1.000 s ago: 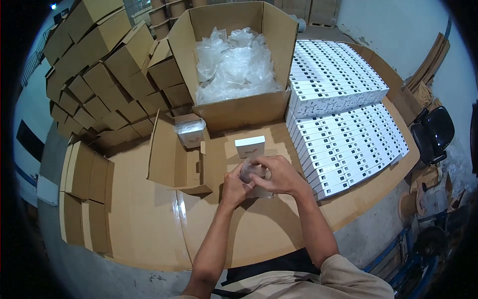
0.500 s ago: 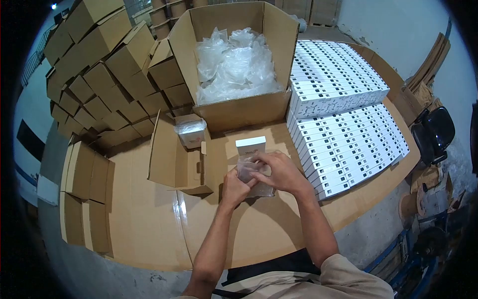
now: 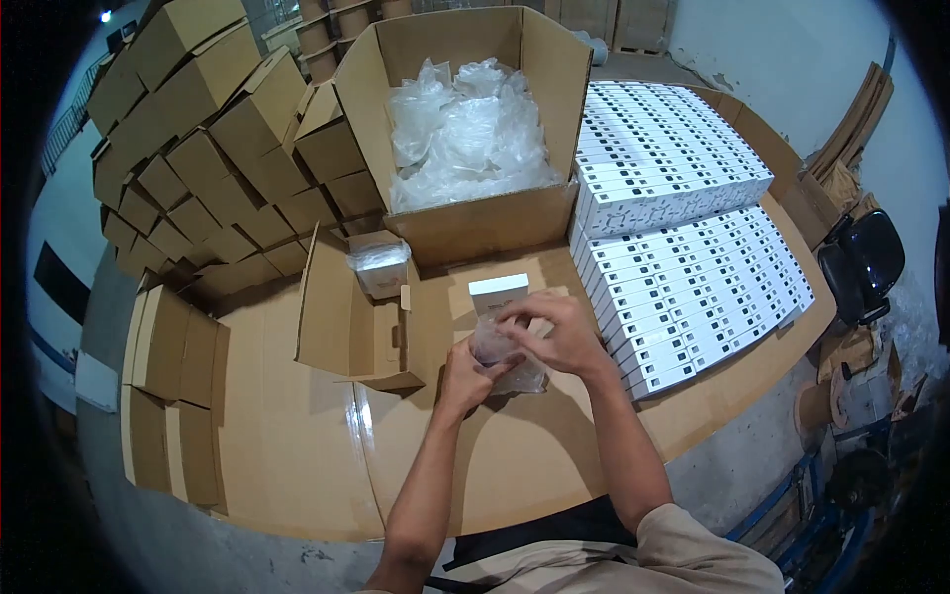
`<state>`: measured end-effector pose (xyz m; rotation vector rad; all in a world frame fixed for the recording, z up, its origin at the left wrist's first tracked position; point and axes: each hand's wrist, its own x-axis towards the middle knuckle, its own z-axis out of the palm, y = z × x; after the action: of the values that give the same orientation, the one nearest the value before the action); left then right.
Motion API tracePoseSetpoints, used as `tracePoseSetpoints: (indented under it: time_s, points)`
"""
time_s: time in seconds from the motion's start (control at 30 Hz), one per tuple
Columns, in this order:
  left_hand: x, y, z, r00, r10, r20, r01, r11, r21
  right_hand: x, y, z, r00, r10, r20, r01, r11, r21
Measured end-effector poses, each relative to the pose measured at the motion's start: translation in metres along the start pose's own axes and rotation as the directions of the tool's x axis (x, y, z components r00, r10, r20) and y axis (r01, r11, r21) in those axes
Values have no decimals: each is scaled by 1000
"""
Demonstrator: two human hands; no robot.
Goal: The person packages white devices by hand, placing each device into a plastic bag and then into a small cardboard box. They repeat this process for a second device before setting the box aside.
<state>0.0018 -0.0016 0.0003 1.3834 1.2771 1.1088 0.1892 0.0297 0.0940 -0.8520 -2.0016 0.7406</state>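
Note:
A clear plastic bag [image 3: 492, 342] is between my two hands above the cardboard-covered table. My left hand [image 3: 467, 376] is wrapped round the bag's left side, thumb towards the right. At its upper right edge, my right hand [image 3: 560, 335] pinches the film with bent fingers. Just beyond the bag stands a white box [image 3: 498, 290], its lower part hidden by the film and my fingers. To the left, an open brown carton [image 3: 336, 317] contains a white box wrapped in plastic [image 3: 380, 269].
Behind my hands, a large open carton [image 3: 475, 226] is heaped with clear plastic bags [image 3: 470, 129]. Rows of white boxes [image 3: 693, 297] are stacked at the right. Brown cartons [image 3: 213, 178] pile up at the back left, with more cartons [image 3: 168, 396] along the left table edge.
My right hand has risen slightly, its fingers shifting at the bag's edge. My left hand keeps its hold almost in place.

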Motion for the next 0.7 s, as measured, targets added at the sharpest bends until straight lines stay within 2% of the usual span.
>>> tracePoseSetpoints:
  time_s: [0.1, 0.2, 0.23, 0.33, 0.37, 0.47, 0.57, 0.7]
  points:
    - [0, 2, -2, 999, -30, 12, 30, 999, 28, -4, 28, 11, 944, 143, -297, -50, 952, 302]
    - [0, 6, -3, 999, -26, -18, 27, 998, 60, -7, 56, 22, 854, 276, -442, 10, 840, 543]
    - [0, 5, -3, 999, -23, -34, 25, 997, 68, -9, 66, 23, 864, 294, -409, -45, 853, 519]
    - [2, 13, -5, 989, -146, -5, 146, 988, 47, -12, 85, 31, 900, 277, -338, -95, 879, 468]
    - [2, 13, -5, 991, -136, -4, 136, 990, 39, -12, 95, 33, 932, 224, -286, -92, 907, 411]
    - [2, 14, -7, 991, -130, -9, 130, 991, 6, -10, 90, 37, 952, 259, -161, -146, 851, 505]
    - [2, 17, -7, 987, -158, -11, 158, 986, -50, -11, 97, 39, 954, 221, -200, -94, 860, 501]
    - [0, 18, -6, 987, -158, -29, 157, 987, -46, -11, 99, 40, 934, 288, -210, -160, 866, 474]
